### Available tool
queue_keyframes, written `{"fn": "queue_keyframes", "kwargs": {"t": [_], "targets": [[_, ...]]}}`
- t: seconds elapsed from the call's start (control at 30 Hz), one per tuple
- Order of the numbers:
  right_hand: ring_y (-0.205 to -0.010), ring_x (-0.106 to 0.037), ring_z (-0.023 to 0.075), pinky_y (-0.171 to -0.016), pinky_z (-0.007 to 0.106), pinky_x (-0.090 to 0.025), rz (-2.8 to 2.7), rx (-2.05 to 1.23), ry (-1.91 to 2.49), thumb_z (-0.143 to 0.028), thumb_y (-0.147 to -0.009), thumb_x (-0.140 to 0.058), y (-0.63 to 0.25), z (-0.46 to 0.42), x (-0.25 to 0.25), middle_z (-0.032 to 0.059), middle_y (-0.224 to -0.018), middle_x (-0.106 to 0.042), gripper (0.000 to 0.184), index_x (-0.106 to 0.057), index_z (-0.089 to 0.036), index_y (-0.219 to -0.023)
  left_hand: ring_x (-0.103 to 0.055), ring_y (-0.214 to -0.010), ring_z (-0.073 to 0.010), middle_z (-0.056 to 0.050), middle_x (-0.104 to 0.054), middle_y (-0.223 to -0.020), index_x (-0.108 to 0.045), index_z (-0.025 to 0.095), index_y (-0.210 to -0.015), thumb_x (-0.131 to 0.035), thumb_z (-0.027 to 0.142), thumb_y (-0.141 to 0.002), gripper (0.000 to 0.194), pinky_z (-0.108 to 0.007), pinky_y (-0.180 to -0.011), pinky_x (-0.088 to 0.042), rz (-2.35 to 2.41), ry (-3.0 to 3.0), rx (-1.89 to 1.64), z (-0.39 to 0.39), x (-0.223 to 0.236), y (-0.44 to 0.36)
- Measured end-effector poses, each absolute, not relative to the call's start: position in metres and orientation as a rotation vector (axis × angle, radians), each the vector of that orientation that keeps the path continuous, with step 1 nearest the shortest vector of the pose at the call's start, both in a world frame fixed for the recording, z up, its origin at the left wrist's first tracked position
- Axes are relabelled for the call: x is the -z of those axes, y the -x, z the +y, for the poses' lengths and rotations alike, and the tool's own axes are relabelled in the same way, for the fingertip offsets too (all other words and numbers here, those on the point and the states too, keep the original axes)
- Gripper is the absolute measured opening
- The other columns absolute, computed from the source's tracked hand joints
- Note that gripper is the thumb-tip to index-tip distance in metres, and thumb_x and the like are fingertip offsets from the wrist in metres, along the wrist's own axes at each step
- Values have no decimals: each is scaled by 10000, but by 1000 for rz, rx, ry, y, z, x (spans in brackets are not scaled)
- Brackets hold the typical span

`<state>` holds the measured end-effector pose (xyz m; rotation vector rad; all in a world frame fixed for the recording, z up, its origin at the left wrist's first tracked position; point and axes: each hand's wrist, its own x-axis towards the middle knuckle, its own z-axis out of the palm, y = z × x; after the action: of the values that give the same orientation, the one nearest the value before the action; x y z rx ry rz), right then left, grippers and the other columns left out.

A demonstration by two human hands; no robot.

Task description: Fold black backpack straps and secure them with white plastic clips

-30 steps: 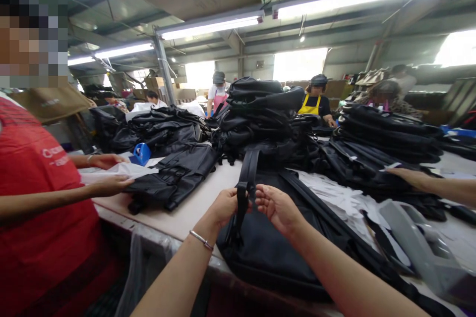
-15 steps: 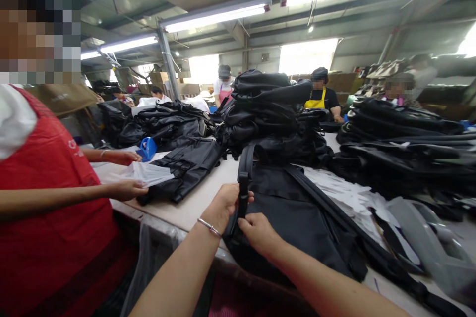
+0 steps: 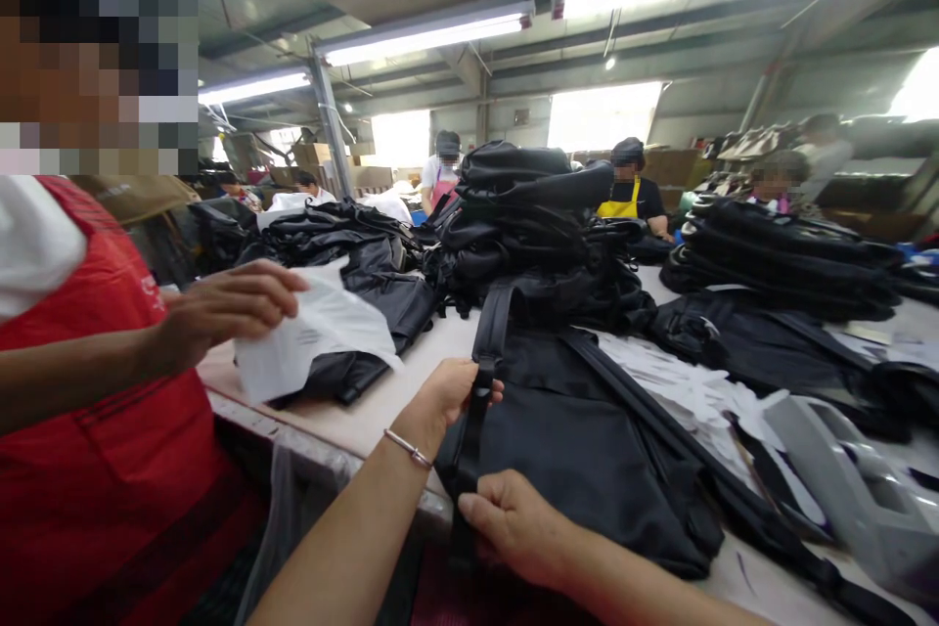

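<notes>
A black backpack (image 3: 587, 440) lies flat on the table (image 3: 374, 416) in front of me, one shoulder strap (image 3: 476, 401) running down its left side. My left hand (image 3: 447, 396), with a silver bangle at the wrist, is closed around the strap's buckle. My right hand (image 3: 514, 523) pinches the same strap lower down, at the table's near edge. The strap is stretched between both hands.
A person in a red apron (image 3: 88, 430) stands at my left, lifting a white sheet (image 3: 308, 337) over another black bag (image 3: 374, 323). Tall stacks of black bags (image 3: 528, 215) fill the table's middle and right. A grey tape dispenser (image 3: 851, 489) lies at right. Other workers stand behind.
My right hand has slid down the strap from beside the buckle to the table's near edge. The neighbour has raised the white sheet off the table. The hand at far right has gone.
</notes>
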<state>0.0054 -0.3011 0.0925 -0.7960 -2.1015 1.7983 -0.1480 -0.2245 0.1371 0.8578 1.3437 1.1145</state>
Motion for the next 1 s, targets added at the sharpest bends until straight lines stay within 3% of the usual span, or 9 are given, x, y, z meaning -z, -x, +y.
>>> {"fn": "queue_keyframes", "kwargs": {"t": [0.13,0.27,0.37,0.5,0.6,0.77,0.9,1.0], "targets": [[-444,-449,101,-453,217,-337,-2031,-1740,742,-606,-858,-465,-24,-264,-104,-7,-521,-527,519,-597,-155,-637,-660,-616,-171,-88,-701,-718,-629,117,-742,-571,208,-728,109,-245,-555,-485,1387,-955,-1110,-234,-136,142],[-551,-493,130,-540,248,-366,-1833,-1122,990,-448,-814,-582,-26,-228,-111,7,-606,-590,309,-647,-164,-707,-562,-527,-131,-19,-631,-585,-637,140,-657,-589,214,-699,98,-224,-489,-396,1460,-1078,-1139,-235,-128,132],[-583,-501,145,-564,262,-364,-1778,-994,1048,-369,-747,-654,-20,-218,-114,8,-615,-603,212,-646,-170,-673,-495,-502,-107,10,-582,-550,-616,153,-611,-600,210,-700,107,-215,-467,-332,1503,-1150,-1160,-236,-124,126],[-474,-383,100,-473,247,-282,-1602,-1238,1011,-436,-728,-668,-18,-219,-112,-34,-479,-469,338,-547,-176,-551,-512,-542,-117,5,-596,-597,-631,160,-672,-571,307,-787,195,-219,-497,-358,1446,-1221,-1148,-247,-125,127],[-415,-332,76,-421,231,-227,-1448,-1475,965,-510,-714,-670,-22,-220,-110,-48,-449,-444,392,-527,-177,-563,-579,-667,-141,-29,-665,-738,-678,153,-819,-566,396,-833,267,-229,-616,-437,1262,-1355,-1124,-260,-124,131],[-381,-322,53,-391,202,-194,-1260,-1674,946,-512,-672,-712,-24,-222,-110,-58,-467,-464,398,-504,-180,-607,-623,-847,-189,-66,-699,-912,-658,156,-1079,-640,331,-808,323,-278,-810,-472,1145,-1469,-1214,-276,-112,130],[-389,-358,58,-390,196,-228,-1304,-1721,891,-550,-723,-692,-26,-219,-107,-56,-478,-466,426,-506,-176,-638,-611,-978,-218,-69,-692,-1049,-650,177,-1126,-659,259,-780,356,-296,-903,-452,1184,-1523,-1268,-286,-111,128],[-424,-424,66,-400,190,-288,-1177,-1726,967,-594,-777,-631,-30,-214,-103,-41,-539,-502,444,-541,-166,-703,-609,-916,-208,-45,-702,-974,-683,180,-1051,-616,255,-806,265,-286,-855,-455,1254,-1613,-1257,-292,-110,129]]}}
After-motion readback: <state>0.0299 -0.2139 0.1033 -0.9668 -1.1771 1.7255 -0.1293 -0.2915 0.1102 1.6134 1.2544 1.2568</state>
